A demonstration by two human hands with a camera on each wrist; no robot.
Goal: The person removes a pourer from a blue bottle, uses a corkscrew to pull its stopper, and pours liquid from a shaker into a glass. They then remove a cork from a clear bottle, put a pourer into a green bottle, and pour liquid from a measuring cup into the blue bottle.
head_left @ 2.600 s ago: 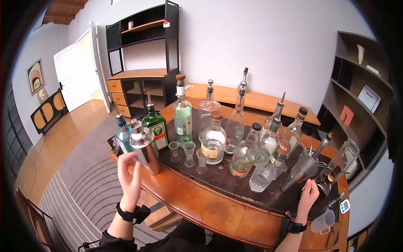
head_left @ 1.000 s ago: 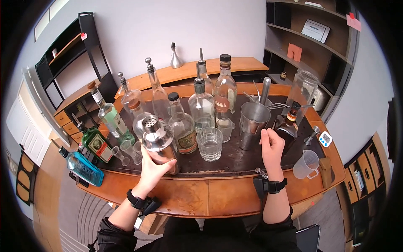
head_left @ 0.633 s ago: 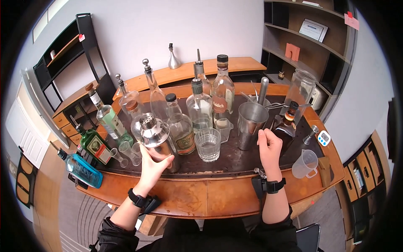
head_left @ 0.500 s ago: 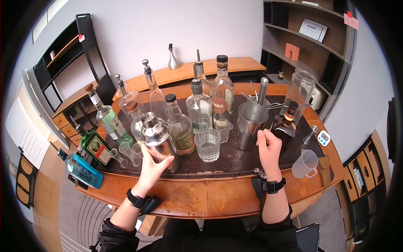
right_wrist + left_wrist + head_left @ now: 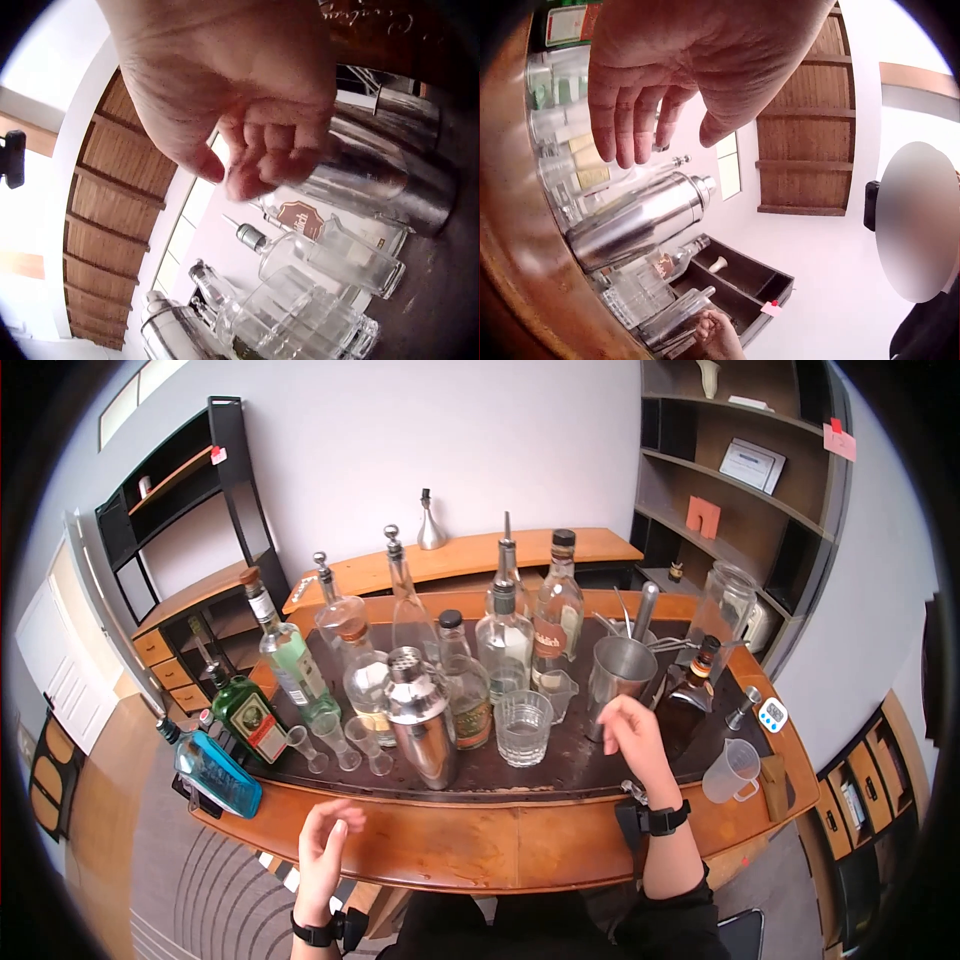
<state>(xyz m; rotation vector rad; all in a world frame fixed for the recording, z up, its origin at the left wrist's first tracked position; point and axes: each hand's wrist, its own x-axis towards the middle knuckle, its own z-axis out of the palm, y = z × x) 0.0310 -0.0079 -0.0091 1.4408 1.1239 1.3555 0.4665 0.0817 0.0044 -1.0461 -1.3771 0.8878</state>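
Cocktail shaker (image 5: 425,732): we count one, upright on the table (image 5: 450,850).
Shot glasses (image 5: 341,744): three.
Left hand (image 5: 325,850): loosely bent, holding nothing.
Right hand (image 5: 636,734): loosely curled, empty, beside one mixing tin (image 5: 622,668).
Wrist views only: we see a plank ceiling (image 5: 806,139).

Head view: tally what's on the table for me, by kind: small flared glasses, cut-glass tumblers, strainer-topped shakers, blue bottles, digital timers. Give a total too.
Small flared glasses: 3
Cut-glass tumbler: 1
Strainer-topped shaker: 1
Blue bottle: 1
Digital timer: 1
Total: 7
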